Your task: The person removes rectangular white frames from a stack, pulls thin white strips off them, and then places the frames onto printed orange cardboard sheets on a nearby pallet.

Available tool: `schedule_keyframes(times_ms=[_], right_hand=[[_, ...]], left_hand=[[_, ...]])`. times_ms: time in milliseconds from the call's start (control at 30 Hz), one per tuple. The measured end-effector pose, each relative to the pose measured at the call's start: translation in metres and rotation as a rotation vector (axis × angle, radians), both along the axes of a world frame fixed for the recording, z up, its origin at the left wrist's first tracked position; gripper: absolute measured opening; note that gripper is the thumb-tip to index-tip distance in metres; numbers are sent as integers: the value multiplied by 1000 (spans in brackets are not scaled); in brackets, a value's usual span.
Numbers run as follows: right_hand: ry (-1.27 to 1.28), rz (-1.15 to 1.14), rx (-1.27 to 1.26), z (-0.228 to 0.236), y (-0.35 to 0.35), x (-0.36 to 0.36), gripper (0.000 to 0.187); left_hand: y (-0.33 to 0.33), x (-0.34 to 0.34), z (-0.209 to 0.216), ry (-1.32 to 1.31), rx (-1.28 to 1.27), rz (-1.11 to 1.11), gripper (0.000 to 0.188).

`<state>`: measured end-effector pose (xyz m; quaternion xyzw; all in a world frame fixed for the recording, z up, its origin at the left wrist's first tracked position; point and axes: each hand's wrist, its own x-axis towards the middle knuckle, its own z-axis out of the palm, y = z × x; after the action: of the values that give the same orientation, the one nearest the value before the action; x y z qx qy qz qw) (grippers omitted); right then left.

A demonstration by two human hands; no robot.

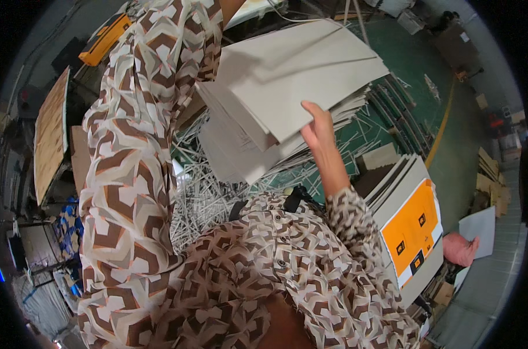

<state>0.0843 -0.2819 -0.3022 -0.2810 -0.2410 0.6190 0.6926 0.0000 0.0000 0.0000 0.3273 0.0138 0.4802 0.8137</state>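
A stack of large pale grey board sheets (pixel 299 70) lies in front of me, its layers uneven along the near and right edges. My right hand (pixel 318 129) grips the near right edge of the upper sheets, with the thumb on top and the other fingers hidden beneath. Some sheets at the near left (pixel 232 142) are fanned out and tilt down. My left arm (pixel 139 116), in a patterned sleeve, reaches up past the stack's left side. Only a bit of skin shows at the top edge; the left hand itself is out of the picture.
Thin board offcut strips (pixel 203 198) are heaped below the stack on the green floor. At right stand more boards with an orange printed sheet (pixel 412 227) on them. A wooden panel (pixel 52 136) and a yellow-orange machine part (pixel 104 41) are at left. Slatted rails (pixel 397 113) lie beyond.
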Motion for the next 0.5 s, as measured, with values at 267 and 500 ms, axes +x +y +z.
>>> schedule_keyframes(times_ms=[267, 500], right_hand=[[75, 33, -449, -24, 42, 45, 14], [-176, 381, -454, 23, 19, 74, 34]], left_hand=[[-52, -11, -25, 72, -221, -39, 27], [-53, -33, -29, 47, -267, 23, 28]])
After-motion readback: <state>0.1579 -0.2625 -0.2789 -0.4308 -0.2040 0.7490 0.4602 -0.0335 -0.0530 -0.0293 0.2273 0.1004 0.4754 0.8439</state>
